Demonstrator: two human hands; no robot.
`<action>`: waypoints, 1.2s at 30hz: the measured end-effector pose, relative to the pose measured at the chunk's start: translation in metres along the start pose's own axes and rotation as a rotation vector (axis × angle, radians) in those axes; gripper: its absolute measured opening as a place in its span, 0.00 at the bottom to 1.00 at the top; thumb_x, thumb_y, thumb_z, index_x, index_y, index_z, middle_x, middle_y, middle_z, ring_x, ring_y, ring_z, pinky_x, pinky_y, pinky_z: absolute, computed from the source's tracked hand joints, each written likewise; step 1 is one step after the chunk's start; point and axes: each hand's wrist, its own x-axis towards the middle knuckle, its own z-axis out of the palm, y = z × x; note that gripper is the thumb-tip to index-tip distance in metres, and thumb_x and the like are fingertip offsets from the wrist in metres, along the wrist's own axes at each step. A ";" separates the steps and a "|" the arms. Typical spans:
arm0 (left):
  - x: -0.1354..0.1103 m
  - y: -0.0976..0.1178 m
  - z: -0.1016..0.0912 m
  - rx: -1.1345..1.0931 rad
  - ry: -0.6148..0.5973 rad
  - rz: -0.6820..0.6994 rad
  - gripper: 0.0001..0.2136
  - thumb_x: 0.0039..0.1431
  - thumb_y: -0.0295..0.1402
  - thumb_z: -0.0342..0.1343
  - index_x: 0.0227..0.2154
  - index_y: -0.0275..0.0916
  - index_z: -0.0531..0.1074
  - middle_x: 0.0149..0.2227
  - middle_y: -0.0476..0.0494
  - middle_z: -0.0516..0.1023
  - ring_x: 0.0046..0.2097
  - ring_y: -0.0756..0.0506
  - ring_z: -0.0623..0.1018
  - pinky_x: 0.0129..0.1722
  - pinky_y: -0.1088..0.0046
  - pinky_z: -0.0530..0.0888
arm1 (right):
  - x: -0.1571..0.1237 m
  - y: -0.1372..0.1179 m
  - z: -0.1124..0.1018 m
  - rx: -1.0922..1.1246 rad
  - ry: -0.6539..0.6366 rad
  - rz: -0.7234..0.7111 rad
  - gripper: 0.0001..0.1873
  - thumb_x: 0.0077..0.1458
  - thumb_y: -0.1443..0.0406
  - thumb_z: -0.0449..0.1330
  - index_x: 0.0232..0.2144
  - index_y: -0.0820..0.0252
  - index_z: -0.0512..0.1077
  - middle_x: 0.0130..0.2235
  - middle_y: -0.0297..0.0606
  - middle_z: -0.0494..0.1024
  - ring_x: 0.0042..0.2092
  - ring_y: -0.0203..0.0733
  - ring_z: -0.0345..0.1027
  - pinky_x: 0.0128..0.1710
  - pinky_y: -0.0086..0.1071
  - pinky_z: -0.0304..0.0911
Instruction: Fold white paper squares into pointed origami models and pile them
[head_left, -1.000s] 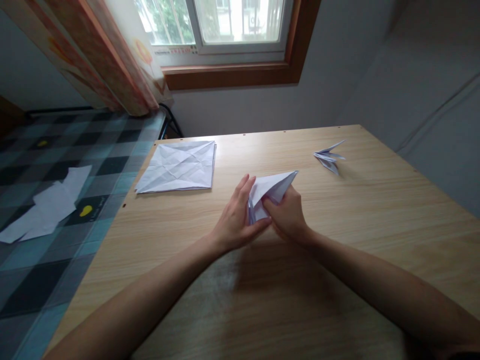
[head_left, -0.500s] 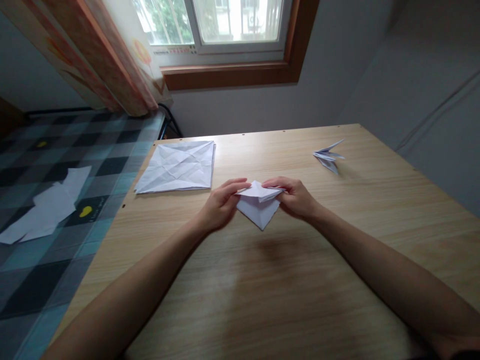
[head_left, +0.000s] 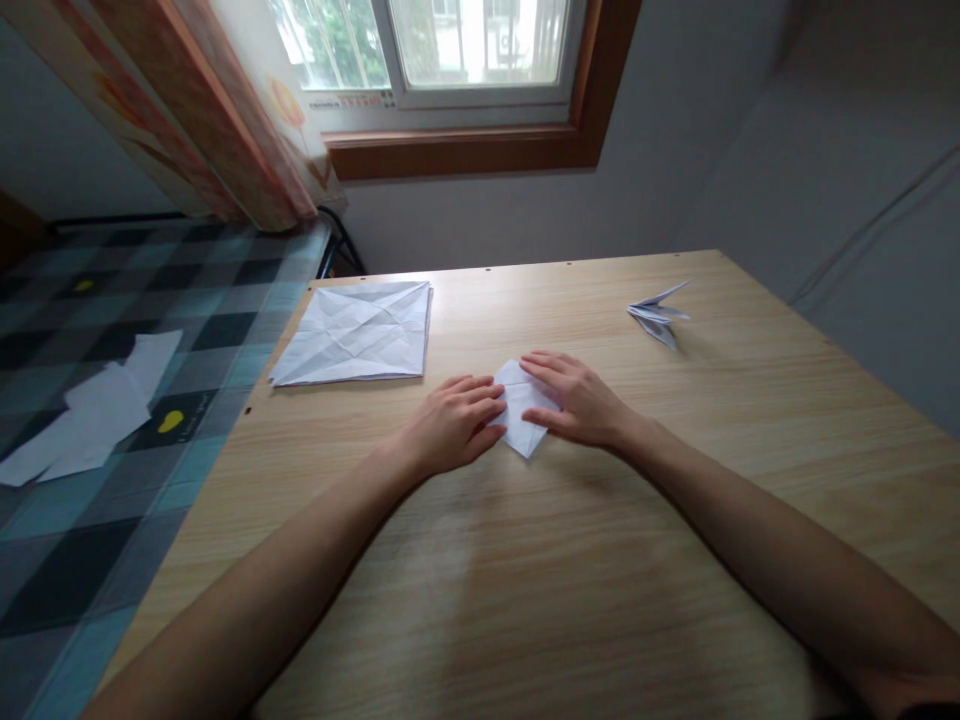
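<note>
A small folded sheet of white paper [head_left: 519, 412] lies flat on the wooden table [head_left: 480, 590], one pointed corner toward me. My left hand [head_left: 459, 420] rests on its left side, palm down with the fingers stretched out over the paper's edge. On the right side, my right hand [head_left: 574, 395] presses flat, thumb and fingers apart. Both hands cover the paper's side corners, so its full outline is hidden.
A stack of creased square paper [head_left: 352, 335] sits at the table's back left. A folded paper piece with spread points [head_left: 656, 313] stands at the back right. White paper scraps [head_left: 97, 415] lie on the checked bedcover [head_left: 75, 560] left of the table.
The folded paper was held up between both hands with its upper layer raised. It now lies flat on the table, and both hands have opened out over it.
</note>
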 end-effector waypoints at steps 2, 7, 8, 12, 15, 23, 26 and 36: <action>0.001 0.001 0.002 0.031 -0.022 0.043 0.11 0.59 0.37 0.58 0.42 0.41 0.78 0.53 0.37 0.78 0.57 0.35 0.75 0.61 0.51 0.67 | 0.004 -0.009 0.010 -0.082 -0.036 -0.067 0.48 0.53 0.45 0.64 0.65 0.70 0.59 0.66 0.58 0.60 0.68 0.60 0.51 0.66 0.54 0.49; 0.002 0.004 0.001 0.179 -0.090 0.147 0.13 0.62 0.37 0.52 0.44 0.38 0.77 0.55 0.34 0.76 0.61 0.36 0.72 0.61 0.56 0.68 | 0.010 -0.018 0.027 -0.149 -0.231 -0.117 0.56 0.52 0.39 0.60 0.67 0.74 0.51 0.67 0.62 0.55 0.69 0.61 0.46 0.68 0.54 0.45; 0.002 0.005 0.000 0.188 -0.094 0.155 0.13 0.63 0.37 0.52 0.44 0.38 0.77 0.56 0.33 0.75 0.61 0.36 0.72 0.61 0.56 0.69 | 0.010 -0.018 0.028 -0.158 -0.246 -0.107 0.56 0.53 0.38 0.59 0.67 0.74 0.51 0.67 0.62 0.55 0.69 0.61 0.46 0.67 0.54 0.45; 0.002 0.006 -0.001 0.138 -0.076 0.141 0.13 0.62 0.35 0.53 0.45 0.38 0.77 0.56 0.34 0.76 0.61 0.37 0.72 0.61 0.57 0.69 | 0.010 -0.016 0.029 -0.197 -0.251 -0.073 0.56 0.54 0.37 0.56 0.67 0.75 0.50 0.68 0.63 0.53 0.70 0.61 0.45 0.68 0.53 0.44; 0.001 0.004 0.001 0.079 -0.055 0.118 0.12 0.61 0.35 0.55 0.45 0.39 0.77 0.55 0.35 0.77 0.59 0.37 0.74 0.61 0.57 0.69 | 0.008 -0.016 0.027 -0.226 -0.257 -0.060 0.55 0.54 0.36 0.54 0.67 0.75 0.52 0.68 0.63 0.52 0.70 0.62 0.44 0.68 0.54 0.44; -0.003 0.001 0.000 0.267 -0.076 0.191 0.14 0.66 0.36 0.50 0.47 0.35 0.75 0.54 0.34 0.77 0.57 0.40 0.77 0.60 0.60 0.71 | 0.002 -0.013 0.018 -0.336 -0.293 -0.012 0.56 0.56 0.34 0.46 0.67 0.76 0.51 0.68 0.62 0.51 0.70 0.60 0.43 0.68 0.54 0.43; -0.003 0.001 -0.001 0.293 -0.076 0.205 0.14 0.66 0.37 0.50 0.47 0.35 0.75 0.54 0.35 0.78 0.56 0.41 0.77 0.60 0.61 0.71 | 0.000 -0.012 0.014 -0.374 -0.310 0.011 0.56 0.57 0.34 0.45 0.67 0.77 0.50 0.69 0.62 0.50 0.70 0.60 0.42 0.68 0.54 0.43; -0.004 0.001 -0.002 0.310 -0.086 0.198 0.15 0.66 0.37 0.49 0.48 0.36 0.75 0.54 0.36 0.77 0.57 0.40 0.77 0.59 0.60 0.72 | -0.015 -0.007 0.004 -0.459 -0.319 0.121 0.49 0.61 0.40 0.46 0.69 0.72 0.48 0.70 0.58 0.49 0.71 0.57 0.41 0.68 0.53 0.42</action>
